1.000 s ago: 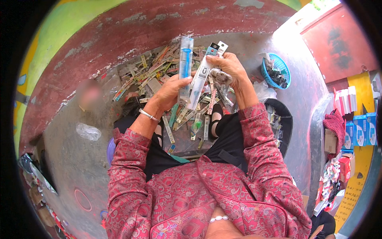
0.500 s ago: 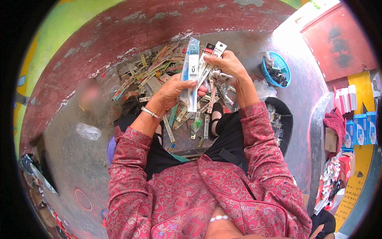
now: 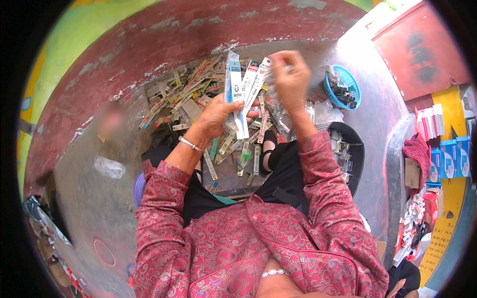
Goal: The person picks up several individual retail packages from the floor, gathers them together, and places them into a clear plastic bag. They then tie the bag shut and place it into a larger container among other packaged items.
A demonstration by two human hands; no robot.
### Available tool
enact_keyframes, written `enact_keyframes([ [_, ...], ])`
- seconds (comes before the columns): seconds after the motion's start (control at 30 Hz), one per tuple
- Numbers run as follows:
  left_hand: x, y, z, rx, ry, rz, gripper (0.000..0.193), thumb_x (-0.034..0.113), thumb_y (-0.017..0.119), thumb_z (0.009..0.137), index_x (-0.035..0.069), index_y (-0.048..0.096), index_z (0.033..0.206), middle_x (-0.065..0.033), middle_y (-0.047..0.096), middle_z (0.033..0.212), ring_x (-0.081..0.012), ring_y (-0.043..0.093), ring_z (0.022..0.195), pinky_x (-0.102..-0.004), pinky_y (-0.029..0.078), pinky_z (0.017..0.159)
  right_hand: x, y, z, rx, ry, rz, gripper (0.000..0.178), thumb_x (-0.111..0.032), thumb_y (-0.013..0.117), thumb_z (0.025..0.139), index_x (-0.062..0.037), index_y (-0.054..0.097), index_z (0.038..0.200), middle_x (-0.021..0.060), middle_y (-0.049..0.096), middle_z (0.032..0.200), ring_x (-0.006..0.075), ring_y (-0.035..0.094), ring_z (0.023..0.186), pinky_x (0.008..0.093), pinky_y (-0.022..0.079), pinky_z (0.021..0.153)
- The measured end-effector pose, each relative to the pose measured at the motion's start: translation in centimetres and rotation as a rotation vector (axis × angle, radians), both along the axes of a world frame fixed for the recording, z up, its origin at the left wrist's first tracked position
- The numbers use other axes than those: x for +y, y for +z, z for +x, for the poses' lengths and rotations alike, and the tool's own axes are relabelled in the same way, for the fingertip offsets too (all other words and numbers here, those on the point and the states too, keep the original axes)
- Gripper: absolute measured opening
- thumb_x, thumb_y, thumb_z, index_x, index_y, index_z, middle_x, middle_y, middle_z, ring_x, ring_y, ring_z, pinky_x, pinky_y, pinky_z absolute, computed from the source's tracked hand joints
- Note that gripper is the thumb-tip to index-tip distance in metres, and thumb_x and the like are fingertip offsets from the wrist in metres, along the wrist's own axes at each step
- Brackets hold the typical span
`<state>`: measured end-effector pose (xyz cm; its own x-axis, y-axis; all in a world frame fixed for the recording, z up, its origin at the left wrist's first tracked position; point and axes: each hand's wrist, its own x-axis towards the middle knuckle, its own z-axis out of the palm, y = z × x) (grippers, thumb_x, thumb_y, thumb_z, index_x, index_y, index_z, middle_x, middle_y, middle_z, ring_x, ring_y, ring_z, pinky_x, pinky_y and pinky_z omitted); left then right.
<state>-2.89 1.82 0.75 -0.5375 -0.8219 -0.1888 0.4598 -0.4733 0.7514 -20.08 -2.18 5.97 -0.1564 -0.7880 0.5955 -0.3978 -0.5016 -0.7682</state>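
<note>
My left hand (image 3: 216,114) is closed on several long, narrow packets, fanned out with their tops pointing away from me. Leftmost is a blue-and-white packet (image 3: 237,82) with a clear, wrinkled sleeve. Beside it are a strip with a red-and-black top (image 3: 250,72) and a white strip (image 3: 259,79). My right hand (image 3: 291,79) is raised just right of the white strip's top; its fingers look curled but are smeared by motion. Whether it holds anything does not show. Beneath both hands, a heap of similar strips (image 3: 191,87) is scattered over the floor.
Right of my knee stands a black tub (image 3: 358,169) with small packets in it. Beyond it is a blue basket (image 3: 357,82) holding dark pieces. A clear plastic bag (image 3: 110,167) lies on the floor at left. Blue boxes (image 3: 448,159) are stacked at far right.
My right hand has let go of the strips' upper ends and moved slightly up and right, now blurred. My left hand keeps the fanned packets, which have shifted slightly left.
</note>
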Motion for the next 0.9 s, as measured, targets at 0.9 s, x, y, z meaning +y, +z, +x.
enact_keyframes([
  [0.9, -0.8, -0.7, 1.2, -0.357, -0.019, -0.233, 0.03, 0.026, 0.051, 0.088, 0.002, 0.056, 0.104, -0.0072, 0.06, 0.097, -0.0163, 0.06, 0.082, -0.0312, 0.051, 0.07, -1.0, -3.0, -0.2, -0.042, 0.636, 0.757, 0.028, -0.023, 0.063, 0.079, 0.0032, 0.065, 0.088, 0.004, 0.062, 0.077, 0.0076, 0.053, 0.068, 0.0252, 0.045, 0.062],
])
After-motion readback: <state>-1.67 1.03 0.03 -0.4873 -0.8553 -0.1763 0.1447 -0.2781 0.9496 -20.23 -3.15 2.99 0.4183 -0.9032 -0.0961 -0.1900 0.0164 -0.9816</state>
